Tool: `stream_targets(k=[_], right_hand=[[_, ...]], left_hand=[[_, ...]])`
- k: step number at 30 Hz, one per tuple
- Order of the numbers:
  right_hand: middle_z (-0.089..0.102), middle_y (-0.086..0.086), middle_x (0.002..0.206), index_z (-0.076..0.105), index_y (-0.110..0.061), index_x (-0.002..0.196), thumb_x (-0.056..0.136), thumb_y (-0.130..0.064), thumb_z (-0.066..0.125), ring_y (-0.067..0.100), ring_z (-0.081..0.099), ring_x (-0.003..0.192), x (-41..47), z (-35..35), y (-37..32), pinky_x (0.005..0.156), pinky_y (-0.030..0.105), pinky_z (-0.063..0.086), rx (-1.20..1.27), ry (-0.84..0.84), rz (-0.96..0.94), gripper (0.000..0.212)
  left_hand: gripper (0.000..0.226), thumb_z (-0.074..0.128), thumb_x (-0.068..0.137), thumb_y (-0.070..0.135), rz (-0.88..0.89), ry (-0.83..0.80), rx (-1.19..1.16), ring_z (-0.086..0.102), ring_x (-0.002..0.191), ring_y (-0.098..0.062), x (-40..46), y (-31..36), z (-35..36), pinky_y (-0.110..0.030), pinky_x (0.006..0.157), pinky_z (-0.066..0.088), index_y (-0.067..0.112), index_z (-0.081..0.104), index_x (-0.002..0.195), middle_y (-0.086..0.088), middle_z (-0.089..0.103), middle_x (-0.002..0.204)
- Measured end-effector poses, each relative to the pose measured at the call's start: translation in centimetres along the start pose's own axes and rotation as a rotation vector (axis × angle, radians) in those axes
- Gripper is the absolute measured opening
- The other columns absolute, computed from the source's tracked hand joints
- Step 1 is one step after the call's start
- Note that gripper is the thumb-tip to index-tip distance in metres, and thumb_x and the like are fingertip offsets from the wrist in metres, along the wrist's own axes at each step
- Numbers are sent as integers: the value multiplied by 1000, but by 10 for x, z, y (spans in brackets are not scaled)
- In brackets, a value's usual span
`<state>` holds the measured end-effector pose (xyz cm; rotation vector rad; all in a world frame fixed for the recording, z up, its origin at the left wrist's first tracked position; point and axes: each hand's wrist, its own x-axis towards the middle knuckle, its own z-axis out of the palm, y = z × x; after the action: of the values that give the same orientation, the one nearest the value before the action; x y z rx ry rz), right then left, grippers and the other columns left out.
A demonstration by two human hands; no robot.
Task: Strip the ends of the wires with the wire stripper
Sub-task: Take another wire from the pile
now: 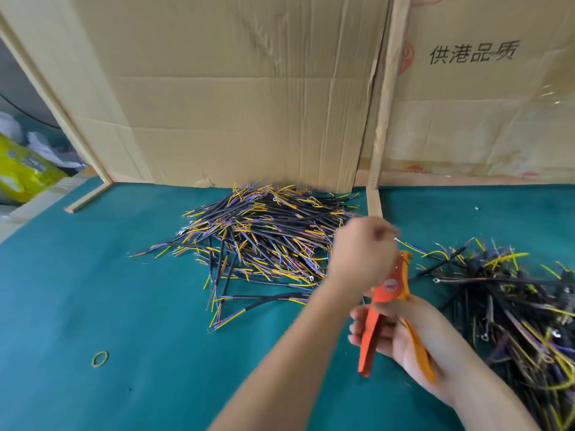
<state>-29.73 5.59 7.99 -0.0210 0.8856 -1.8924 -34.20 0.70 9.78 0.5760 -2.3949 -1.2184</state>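
Orange wire stripper (390, 309) raised over the green counter (124, 306), a wire end at its head.

The right hand (401, 340) has its fingers curled round the stripper's two handles, which stand slightly apart, with the tool's long axis running up and away from the person and its head under the left hand (362, 253). The left hand is closed in a blurred fist just above the head; it seems to pinch a wire (413, 248), whose yellow and blue cores trail off to the right. One heap of wires (264, 237) lies just beyond and left of the left hand, another heap (510, 309) close on the right, nearer the right hand. All are short black-sheathed pieces with thin yellow, blue and orange cores fanning from both ends.
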Motion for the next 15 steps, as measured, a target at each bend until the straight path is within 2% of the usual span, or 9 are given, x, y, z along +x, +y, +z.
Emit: stream_targets(k=[1, 2, 4, 5, 7, 9, 15], right_hand=[[65, 35, 91, 62, 7, 114, 57, 3, 76, 43, 67, 70, -27, -49, -23, 64, 50, 62, -207, 59, -22, 59], [66, 35, 91, 61, 8, 118, 62, -1, 73, 43, 67, 71, -32, -70, -29, 64, 49, 62, -155, 77, -113, 58], [68, 34, 93, 60, 9, 122, 68, -4, 68, 43, 69, 72, -34, -88, -31, 65, 50, 62, -176, 126, -83, 56], [68, 34, 93, 60, 9, 122, 69, -5, 66, 42, 70, 72, -28, -92, -32, 65, 50, 63, -202, 138, -92, 55], [68, 33, 93, 60, 9, 123, 70, -6, 65, 42, 70, 73, -23, -88, -26, 66, 50, 63, -200, 101, -110, 56], [68, 33, 93, 59, 9, 124, 70, -7, 65, 42, 70, 74, -22, -96, -30, 66, 49, 62, -169, 84, -124, 56], [68, 33, 94, 59, 8, 124, 70, -8, 66, 42, 70, 76, -22, -96, -32, 68, 49, 62, -179, 77, -109, 57]], left_hand=[[25, 56, 91, 10, -20, 106, 38, 69, 95, -24, 7, -14, -19, -32, 83, 52, 16, 78, 101, -5, 77, 97], [26, 55, 90, 10, -28, 226, 101, 67, 91, -22, 12, -25, -36, -31, 82, 51, 18, 78, 98, -3, 77, 94], [31, 53, 85, 6, -55, 403, 242, 66, 95, -25, 26, -48, -66, -31, 84, 50, 17, 77, 101, -5, 76, 99], [37, 52, 83, 3, -70, 418, 337, 63, 103, -29, 34, -64, -79, -34, 89, 48, 16, 75, 108, -8, 74, 108], [48, 49, 84, 0, -101, 323, 569, 55, 116, -37, 44, -92, -97, -40, 98, 44, 16, 68, 125, -13, 65, 125], [50, 47, 90, 1, -95, 228, 750, 48, 121, -37, 47, -116, -101, -43, 100, 42, 20, 63, 133, -10, 60, 132], [36, 51, 95, 1, -9, 244, 787, 45, 116, -34, 54, -130, -107, -46, 90, 50, 19, 64, 123, -9, 62, 123]])
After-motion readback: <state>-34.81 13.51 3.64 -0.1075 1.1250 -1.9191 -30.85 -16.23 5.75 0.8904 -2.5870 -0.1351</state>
